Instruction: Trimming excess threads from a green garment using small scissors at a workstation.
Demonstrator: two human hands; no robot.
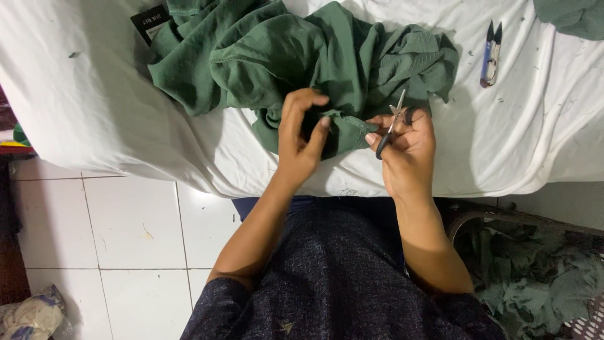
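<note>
At far left, floor: white tiles point(132, 226) are seen at 8 o'clock, with a crumpled bundle point(28, 315) at the bottom corner.
Cloth: a white sheet point(94, 107) is spread over the work surface, specked with thread bits.
Label: a small black tag point(150, 22) is tucked under the garment at 11 o'clock.
Garment: a green garment point(270, 50) is heaped at 12 o'clock; its hem point(345, 123) is drawn down toward the hands.
Left hand: the left hand point(301, 138) is closed narrowly, the hem being pinched between thumb and fingers.
Right hand: the right hand point(406, 151) is curled around black-handled snips point(390, 126), blades pointed up at 12 o'clock, just beside the hem; whether the blades touch the fabric cannot be told.
Spare snips: blue-handled snips point(491, 56) are laid on the sheet at 2 o'clock, well apart from the hands.
Scraps: green offcuts point(535, 277) are piled at 4 o'clock, below the sheet's edge.
Corner: more green fabric point(576, 16) is seen at 1 o'clock.
</note>
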